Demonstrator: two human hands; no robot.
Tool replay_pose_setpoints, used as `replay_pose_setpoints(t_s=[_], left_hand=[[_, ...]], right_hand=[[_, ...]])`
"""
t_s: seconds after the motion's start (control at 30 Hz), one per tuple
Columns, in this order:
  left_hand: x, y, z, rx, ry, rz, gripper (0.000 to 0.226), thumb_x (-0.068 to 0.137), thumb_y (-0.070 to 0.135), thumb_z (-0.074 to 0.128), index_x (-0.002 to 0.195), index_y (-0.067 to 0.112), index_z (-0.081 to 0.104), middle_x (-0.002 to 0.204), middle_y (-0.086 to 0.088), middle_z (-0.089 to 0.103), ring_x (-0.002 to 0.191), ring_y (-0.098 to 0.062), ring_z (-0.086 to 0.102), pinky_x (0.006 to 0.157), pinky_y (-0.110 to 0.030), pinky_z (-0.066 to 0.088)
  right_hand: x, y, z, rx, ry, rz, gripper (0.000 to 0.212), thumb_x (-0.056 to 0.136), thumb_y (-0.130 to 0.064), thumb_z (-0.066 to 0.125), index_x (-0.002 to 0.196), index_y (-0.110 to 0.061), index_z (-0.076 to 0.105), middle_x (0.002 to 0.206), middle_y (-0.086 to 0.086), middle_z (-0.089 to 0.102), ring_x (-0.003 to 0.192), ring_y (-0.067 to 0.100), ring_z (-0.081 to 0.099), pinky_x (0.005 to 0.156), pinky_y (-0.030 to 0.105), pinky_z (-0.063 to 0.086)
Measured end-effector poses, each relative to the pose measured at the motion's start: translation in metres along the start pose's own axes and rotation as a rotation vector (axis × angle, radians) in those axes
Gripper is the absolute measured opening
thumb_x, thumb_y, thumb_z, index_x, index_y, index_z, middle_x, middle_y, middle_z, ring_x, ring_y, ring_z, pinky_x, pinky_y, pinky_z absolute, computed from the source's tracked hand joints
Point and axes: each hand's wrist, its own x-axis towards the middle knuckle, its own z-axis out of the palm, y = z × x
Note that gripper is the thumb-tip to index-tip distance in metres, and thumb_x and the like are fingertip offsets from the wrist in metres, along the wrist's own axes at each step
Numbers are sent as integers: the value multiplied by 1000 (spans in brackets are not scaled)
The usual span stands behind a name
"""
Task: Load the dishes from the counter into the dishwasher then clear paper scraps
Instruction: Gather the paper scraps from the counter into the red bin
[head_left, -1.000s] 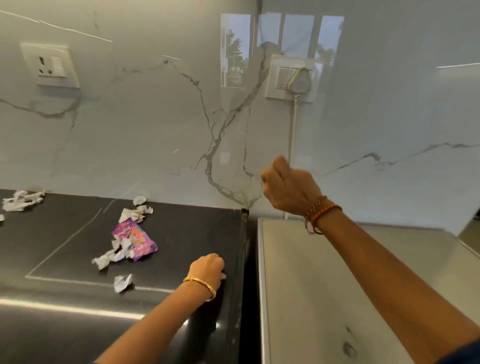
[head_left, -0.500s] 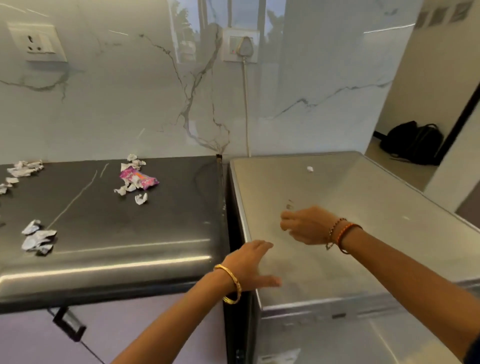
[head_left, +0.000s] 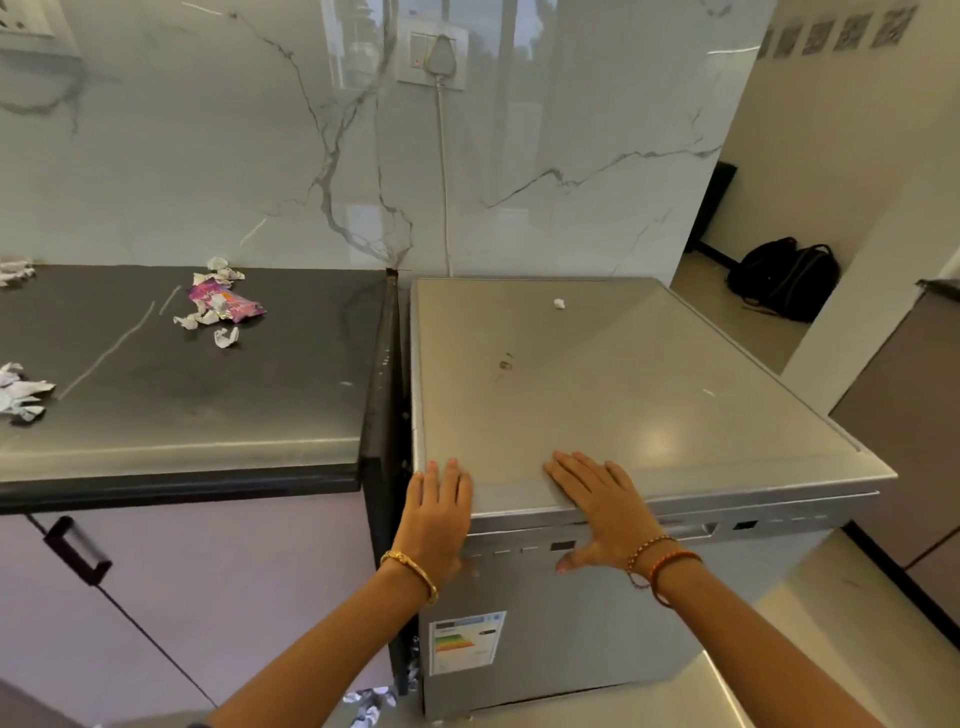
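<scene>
The dishwasher is standing on the floor just right of the dark counter, its back against the marble wall and its door facing the person; its flat grey top is running lengthwise from the front edge toward the wall. The door is sitting closed and upright.

The left hand is lying flat on the front left corner of the top, fingers straight and close together, pointing toward the wall. The right hand is resting on the front edge beside it, fingers straight and slightly spread on top, the thumb hanging down over the control strip.

Paper scraps are lying near the counter's back, around a pink wrapper whose long axis is slanting from back-left to front-right. More crumpled paper is sitting at the counter's left edge, and 1 small white scrap is lying near the back of the dishwasher's top.
</scene>
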Motion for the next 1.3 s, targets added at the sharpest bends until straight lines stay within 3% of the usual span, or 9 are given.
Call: replay_pose_setpoints(t_s=[0.07,0.27,0.7,0.87,0.97,1.13,1.3], left_hand=[[4,4,9,-45,30,-49,118,-1,57,85,100,-1,69,103,-23,68,89,-42,66,74,-51,54],[5,16,18,-104,102,-107,117,14,55,87,111,5,45,109,-21,66,97,-41,64,81,-52,51],[2,16,29,-32,278,-79,100,30,47,85,113,5,46,107,-18,67,94,-40,65,79,-48,52],[2,15,33,10,323,-62,99,32,46,85,113,5,46,109,-18,67,95,-40,64,79,-46,52],[2,15,35,12,351,-54,99,33,46,86,113,4,47,109,-18,66,94,-40,64,80,-46,51],[2,17,35,12,342,-69,99,34,48,86,114,5,46,110,-18,65,96,-41,63,82,-47,51],[1,19,35,18,325,-89,100,34,47,87,114,5,45,110,-19,64,96,-41,63,82,-48,51]], right_hand=[[2,5,6,7,60,7,139,13,-85,64,130,-14,39,124,7,61,107,27,63,83,44,51],[2,10,19,-23,131,-65,143,-1,-73,73,126,-17,41,120,7,63,105,28,64,82,45,52],[-1,2,25,-23,261,-48,137,3,-61,83,126,-20,38,117,4,63,106,28,59,83,40,51],[-5,-3,31,-49,281,-1,141,0,-56,84,126,-16,38,118,7,62,105,31,61,86,46,50],[-10,-8,38,-99,296,38,143,0,-53,86,128,-14,36,126,9,49,111,33,57,91,48,47],[-12,-14,42,-146,385,100,129,17,-22,91,131,-16,31,130,8,35,118,30,36,95,46,45],[-13,-18,42,-138,433,126,123,18,-10,86,129,-15,34,128,8,38,115,32,52,91,47,47]])
